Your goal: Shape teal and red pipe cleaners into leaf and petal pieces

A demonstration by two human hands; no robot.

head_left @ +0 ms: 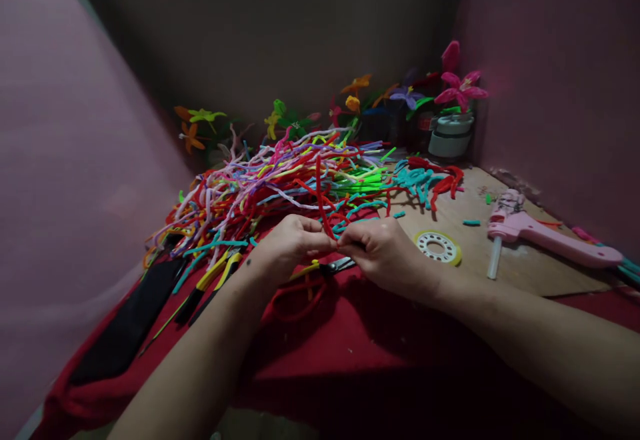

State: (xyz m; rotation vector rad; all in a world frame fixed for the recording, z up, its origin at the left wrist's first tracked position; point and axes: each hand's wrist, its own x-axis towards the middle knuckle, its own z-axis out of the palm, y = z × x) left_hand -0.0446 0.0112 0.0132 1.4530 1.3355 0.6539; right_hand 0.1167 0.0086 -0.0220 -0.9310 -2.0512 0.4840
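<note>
My left hand [293, 245] and my right hand [384, 248] meet over the middle of the table, thumbs and fingertips pinched together. Between them is a red pipe cleaner [321, 193], one length of it standing up above the fingers; its lower end is hidden in the grip. Just below the hands lie scissors [341, 265] with red handles, partly covered by my left hand. Behind the hands spreads a large heap of pipe cleaners [260, 180] in many colours. Teal and red pieces [423, 179] lie to its right.
Yellow-and-black pliers [213, 280] and a black flat case or phone [133, 320] lie at left on the red cloth [330, 347]. At right are a tape roll [437, 248] and a pink glue gun [545, 230] on a board. Pipe-cleaner flowers [461, 90] stand along the back.
</note>
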